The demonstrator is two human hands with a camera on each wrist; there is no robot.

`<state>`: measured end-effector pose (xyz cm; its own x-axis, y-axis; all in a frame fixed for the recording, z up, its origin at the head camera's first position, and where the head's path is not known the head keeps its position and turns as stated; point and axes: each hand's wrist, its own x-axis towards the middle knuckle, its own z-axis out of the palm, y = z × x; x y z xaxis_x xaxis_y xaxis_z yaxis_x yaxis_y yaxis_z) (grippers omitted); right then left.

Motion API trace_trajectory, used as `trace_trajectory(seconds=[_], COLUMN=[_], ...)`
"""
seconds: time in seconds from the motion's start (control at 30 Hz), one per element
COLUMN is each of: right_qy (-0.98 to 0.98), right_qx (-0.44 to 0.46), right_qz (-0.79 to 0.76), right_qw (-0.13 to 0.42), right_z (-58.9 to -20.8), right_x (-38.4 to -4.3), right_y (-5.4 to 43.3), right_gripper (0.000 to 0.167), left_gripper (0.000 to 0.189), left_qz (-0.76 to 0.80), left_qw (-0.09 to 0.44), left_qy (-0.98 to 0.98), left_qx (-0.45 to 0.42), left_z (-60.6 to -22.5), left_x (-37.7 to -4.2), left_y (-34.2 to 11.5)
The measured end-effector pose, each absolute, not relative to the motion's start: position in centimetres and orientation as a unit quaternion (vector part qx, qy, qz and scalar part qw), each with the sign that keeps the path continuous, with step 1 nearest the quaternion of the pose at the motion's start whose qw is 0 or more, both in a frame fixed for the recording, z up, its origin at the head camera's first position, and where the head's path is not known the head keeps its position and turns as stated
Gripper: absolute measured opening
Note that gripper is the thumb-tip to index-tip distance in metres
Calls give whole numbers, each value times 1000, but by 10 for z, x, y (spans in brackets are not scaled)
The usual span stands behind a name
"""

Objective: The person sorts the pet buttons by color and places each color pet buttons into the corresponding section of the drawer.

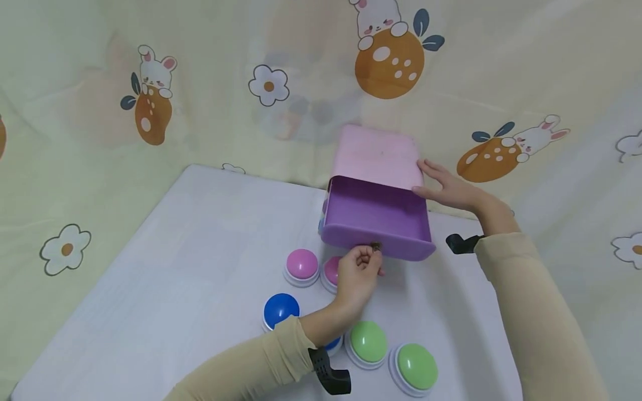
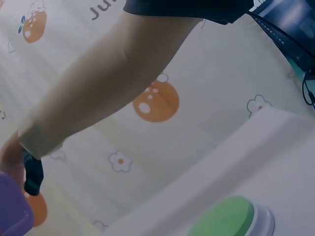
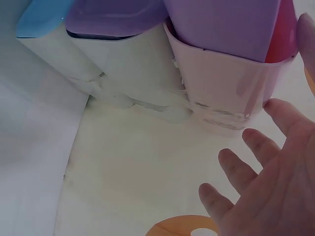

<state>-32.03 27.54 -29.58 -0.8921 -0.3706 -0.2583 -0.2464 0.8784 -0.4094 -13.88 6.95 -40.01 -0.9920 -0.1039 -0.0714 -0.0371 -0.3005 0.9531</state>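
A pink drawer box (image 1: 376,156) stands at the table's back edge, its purple drawer (image 1: 376,245) pulled well out with a bare inside. At the drawer's front, my left hand (image 1: 357,278) pinches the small dark knob (image 1: 375,245) between thumb and fingers. My right hand (image 1: 451,189) rests against the right side of the pink casing, fingers extended and spread in the right wrist view. That view also shows lower drawers, one purple (image 3: 115,17) and one light blue (image 3: 42,17), both pushed in.
Dome push buttons on white bases stand before the drawer box: pink (image 1: 302,264), blue (image 1: 281,309) and green (image 1: 368,341), with another green one (image 1: 415,366) farther right. The white table (image 1: 200,239) meets a hanging cloth (image 1: 210,106) printed with rabbits and flowers.
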Motion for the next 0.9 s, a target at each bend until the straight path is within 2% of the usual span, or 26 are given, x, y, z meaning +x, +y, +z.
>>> trace_trajectory(seconds=[0.43,0.73,0.83,0.9], right_qy=[960,963,964,965], right_qx=[-171,-166,-163,-161], right_qz=[-158,-150,-149,-147], right_qw=[155,151,149,147], right_z=[-293,-292,-293,-293], right_x=[-325,-324,-323,-322], right_y=[274,275,276,275], right_gripper=[92,92,91,91], left_gripper=[11,32,24,18], left_qz=[-808,-768,-739,-693], left_qw=[-24,-81,-119,-135], left_qy=[-587,-634,-664,-705], left_qx=[42,35,-5,-67], left_z=[-410,-424,-429,-434], left_x=[-136,-130,-128,-128], left_y=[66,60,50,40])
